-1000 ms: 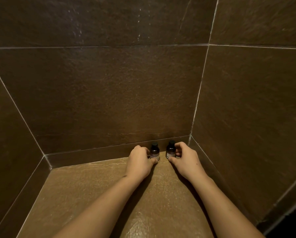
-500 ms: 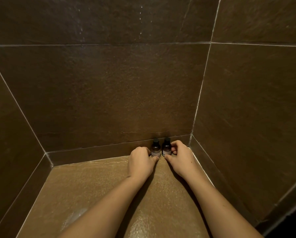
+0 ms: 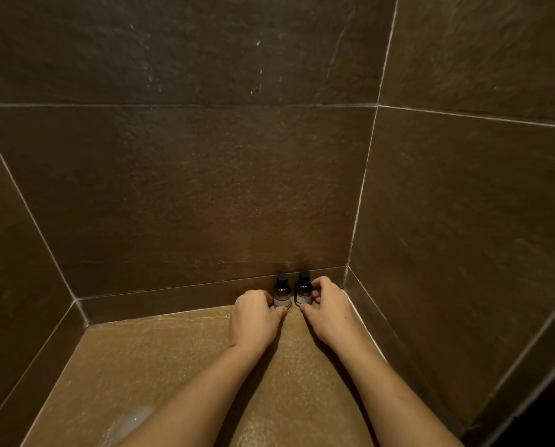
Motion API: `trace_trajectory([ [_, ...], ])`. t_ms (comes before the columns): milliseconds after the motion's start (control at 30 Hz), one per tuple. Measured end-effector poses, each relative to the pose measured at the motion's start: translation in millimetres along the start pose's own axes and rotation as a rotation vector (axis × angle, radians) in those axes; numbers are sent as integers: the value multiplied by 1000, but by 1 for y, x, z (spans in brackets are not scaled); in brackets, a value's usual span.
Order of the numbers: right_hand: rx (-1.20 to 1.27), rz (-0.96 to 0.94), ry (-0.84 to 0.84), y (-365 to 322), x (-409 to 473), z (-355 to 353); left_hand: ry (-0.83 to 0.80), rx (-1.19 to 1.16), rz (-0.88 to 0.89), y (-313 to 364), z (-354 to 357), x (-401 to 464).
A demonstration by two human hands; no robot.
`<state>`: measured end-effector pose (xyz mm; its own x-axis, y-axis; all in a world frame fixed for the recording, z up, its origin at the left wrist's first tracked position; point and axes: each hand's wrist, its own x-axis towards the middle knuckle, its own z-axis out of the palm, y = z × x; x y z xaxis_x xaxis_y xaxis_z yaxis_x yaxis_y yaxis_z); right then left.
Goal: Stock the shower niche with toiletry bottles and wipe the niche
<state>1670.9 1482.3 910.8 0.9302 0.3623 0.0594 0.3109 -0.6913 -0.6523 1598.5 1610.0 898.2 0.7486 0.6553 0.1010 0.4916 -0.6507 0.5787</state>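
We reach into the brown stone-tiled shower niche [image 3: 179, 356], both arms stretched toward its back right corner. Our left hand [image 3: 253, 321] curls around the left small dark amber bottle [image 3: 282, 293], our right hand [image 3: 329, 312] around the right small dark amber bottle [image 3: 302, 290]. Both stand upright, side by side against the back wall. Their pale labels are too small to read.

Two bare, sleeveless forearms [image 3: 205, 391]
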Motion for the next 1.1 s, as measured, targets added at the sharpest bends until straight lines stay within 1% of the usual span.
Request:
trace_trajectory([
  [167,58,11,-65,-1,-10,-12,-54,-2,-10,4,-14,-14],
  [267,98,-5,-78,-5,-33,-28,-33,-125,5,13,-33,-48],
  [367,118,-133,20,-6,-79,-46,26,-328,43,15,-57,-103],
  [433,204,-221,57,-2,-119,-54,-6,-446,105,7,-69,-150],
  [467,244,-266,85,3,-139,-55,-15,-466,116,0,-72,-175],
  [500,268,-313,130,9,-158,-54,-12,-490,87,-14,-64,-190],
  [533,275,-355,182,17,-177,-49,-63,-507,23,-30,-58,-207],
  [567,267,-379,228,26,-194,-41,-188,-548,47,-50,-57,-226],
  [633,248,-376,255,46,-224,-25,-276,-571,-18,-83,-44,-261],
  [667,256,-378,257,55,-235,-18,-353,-492,118,-88,-46,-276],
  [700,269,-410,253,64,-243,-14,-349,-366,244,-89,-47,-282],
  [733,276,-464,237,75,-249,-10,-294,-271,251,-83,-52,-279],
  [767,278,-511,195,86,-254,-6,-185,-339,265,-81,-49,-287],
  [800,269,-533,135,98,-258,-1,-132,-375,291,-83,-45,-298],
  [833,253,-528,63,110,-263,4,-119,-417,284,-94,-32,-299],
  [900,236,-459,-55,138,-273,22,-272,-391,174,-123,-7,-308],
  [1000,151,-309,-231,183,-279,60,-424,-332,-44,-173,38,-315],
  [1067,36,-139,-422,216,-291,88,-533,-310,-239,-211,68,-332],
  [1100,-12,-48,-498,234,-296,102,-577,-256,-338,-238,85,-343],
])
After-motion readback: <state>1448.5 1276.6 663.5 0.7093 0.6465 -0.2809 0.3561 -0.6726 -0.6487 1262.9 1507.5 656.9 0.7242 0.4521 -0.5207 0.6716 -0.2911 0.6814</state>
